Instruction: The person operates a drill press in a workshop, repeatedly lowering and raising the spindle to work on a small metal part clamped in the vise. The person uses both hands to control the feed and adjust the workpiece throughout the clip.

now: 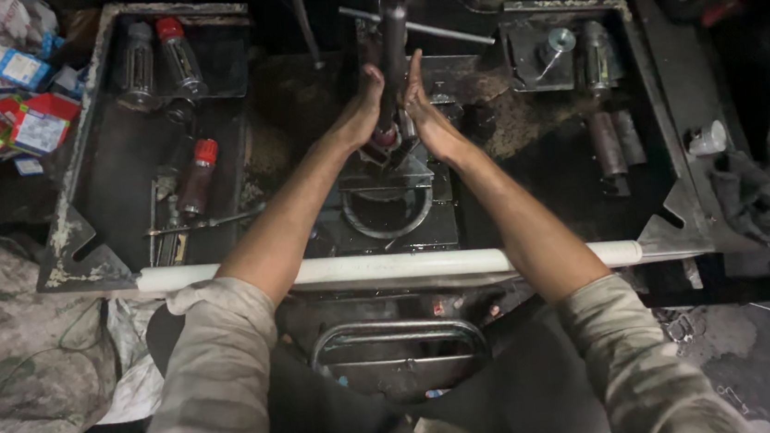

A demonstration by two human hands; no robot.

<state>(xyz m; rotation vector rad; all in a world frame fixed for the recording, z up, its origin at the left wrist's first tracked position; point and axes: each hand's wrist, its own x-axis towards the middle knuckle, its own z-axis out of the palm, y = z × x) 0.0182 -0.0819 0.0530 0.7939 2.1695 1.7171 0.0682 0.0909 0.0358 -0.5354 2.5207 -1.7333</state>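
Red-capped cylinders (198, 172), white pipe (389, 266), grey camouflage sleeves (209, 380), red-white-blue cartons (0, 115).
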